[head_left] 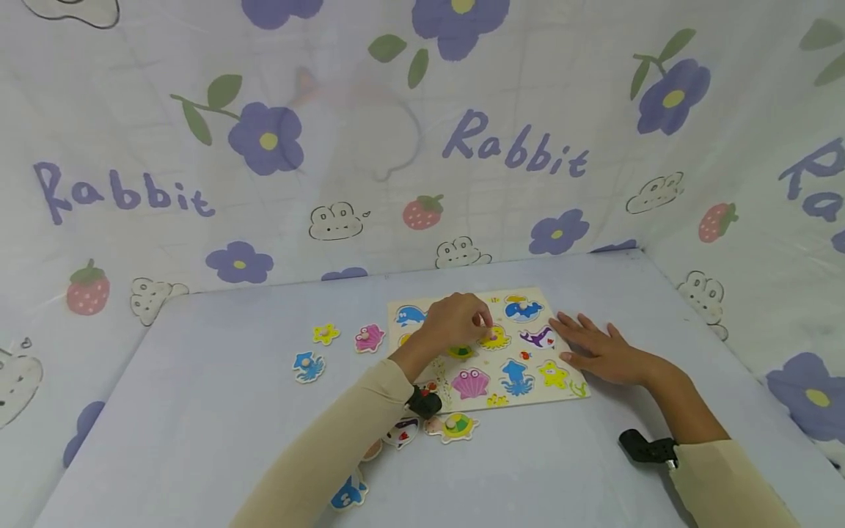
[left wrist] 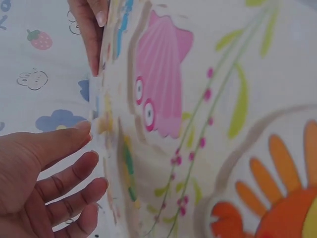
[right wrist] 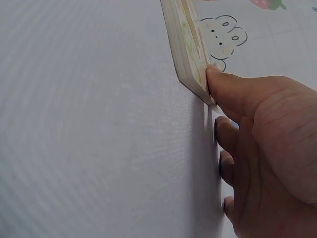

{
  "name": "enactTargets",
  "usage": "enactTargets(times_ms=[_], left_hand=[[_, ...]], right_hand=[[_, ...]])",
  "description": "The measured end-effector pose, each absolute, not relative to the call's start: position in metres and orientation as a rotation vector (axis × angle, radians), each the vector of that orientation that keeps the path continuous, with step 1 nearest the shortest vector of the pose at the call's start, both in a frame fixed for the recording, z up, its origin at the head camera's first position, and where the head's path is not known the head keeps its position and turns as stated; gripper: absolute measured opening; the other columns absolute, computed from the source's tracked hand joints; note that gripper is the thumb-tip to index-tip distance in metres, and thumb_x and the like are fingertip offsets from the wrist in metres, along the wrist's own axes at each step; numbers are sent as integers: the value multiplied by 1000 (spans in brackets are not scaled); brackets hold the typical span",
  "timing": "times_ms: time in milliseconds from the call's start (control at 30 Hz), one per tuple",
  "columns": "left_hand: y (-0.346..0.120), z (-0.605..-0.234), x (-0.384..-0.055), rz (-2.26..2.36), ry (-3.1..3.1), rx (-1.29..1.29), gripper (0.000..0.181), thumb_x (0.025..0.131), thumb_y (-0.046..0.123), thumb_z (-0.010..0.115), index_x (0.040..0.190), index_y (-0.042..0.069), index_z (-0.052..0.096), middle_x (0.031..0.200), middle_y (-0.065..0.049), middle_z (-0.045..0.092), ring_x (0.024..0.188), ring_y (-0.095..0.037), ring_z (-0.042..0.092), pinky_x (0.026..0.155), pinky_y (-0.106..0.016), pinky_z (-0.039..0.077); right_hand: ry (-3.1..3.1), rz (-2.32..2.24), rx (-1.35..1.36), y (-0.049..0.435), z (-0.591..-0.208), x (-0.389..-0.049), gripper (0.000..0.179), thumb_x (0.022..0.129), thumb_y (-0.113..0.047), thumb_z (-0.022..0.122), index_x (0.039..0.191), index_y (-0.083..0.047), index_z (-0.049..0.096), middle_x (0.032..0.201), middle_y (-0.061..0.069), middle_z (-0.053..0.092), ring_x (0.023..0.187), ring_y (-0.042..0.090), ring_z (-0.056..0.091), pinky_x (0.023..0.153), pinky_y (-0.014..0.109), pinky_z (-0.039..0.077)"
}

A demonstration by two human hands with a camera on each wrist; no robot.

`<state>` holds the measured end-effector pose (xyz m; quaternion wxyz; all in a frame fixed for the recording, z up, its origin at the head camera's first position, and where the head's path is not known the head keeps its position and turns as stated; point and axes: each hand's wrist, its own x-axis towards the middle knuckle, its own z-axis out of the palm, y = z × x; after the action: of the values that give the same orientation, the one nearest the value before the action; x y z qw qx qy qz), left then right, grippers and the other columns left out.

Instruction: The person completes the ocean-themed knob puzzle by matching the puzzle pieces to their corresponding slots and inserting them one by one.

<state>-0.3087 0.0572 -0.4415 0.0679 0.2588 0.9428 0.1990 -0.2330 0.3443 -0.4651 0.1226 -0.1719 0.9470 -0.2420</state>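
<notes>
A wooden peg-puzzle board (head_left: 488, 297) with sea-animal pictures lies on the table. Over its middle, my left hand (head_left: 452, 323) pinches the yellow octopus puzzle piece (head_left: 496, 339) with thumb and fingertip. The other left fingers curl loosely in the left wrist view. A blue whale piece (head_left: 524, 311) sits in the board's upper right part. My right hand (head_left: 604, 352) lies with fingers spread at the board's right side, and its thumb (right wrist: 223, 87) rests against the board edge in the right wrist view.
Left of the board lie a yellow starfish piece (head_left: 326, 334), a pink shell piece (head_left: 369, 338) and a blue squid piece (head_left: 308, 367). Along the front are a turtle piece (head_left: 455, 427), a purple-and-white piece (head_left: 403, 433) and a blue piece (head_left: 350, 493), partly behind my left sleeve. A patterned curtain (head_left: 370, 161) stands behind.
</notes>
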Motion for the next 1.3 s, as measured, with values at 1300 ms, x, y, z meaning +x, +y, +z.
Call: enactTargets(times_ms=[1300], left_hand=[[-93, -381, -258, 773, 3015, 750, 15, 92, 30, 77, 104, 21, 78, 84, 10, 67, 69, -11, 58, 57, -29, 47]], right_hand=[[2763, -720, -481, 345, -471, -235, 72, 101, -46, 54, 161, -18, 25, 168, 18, 10, 151, 49, -5, 109, 73, -14]])
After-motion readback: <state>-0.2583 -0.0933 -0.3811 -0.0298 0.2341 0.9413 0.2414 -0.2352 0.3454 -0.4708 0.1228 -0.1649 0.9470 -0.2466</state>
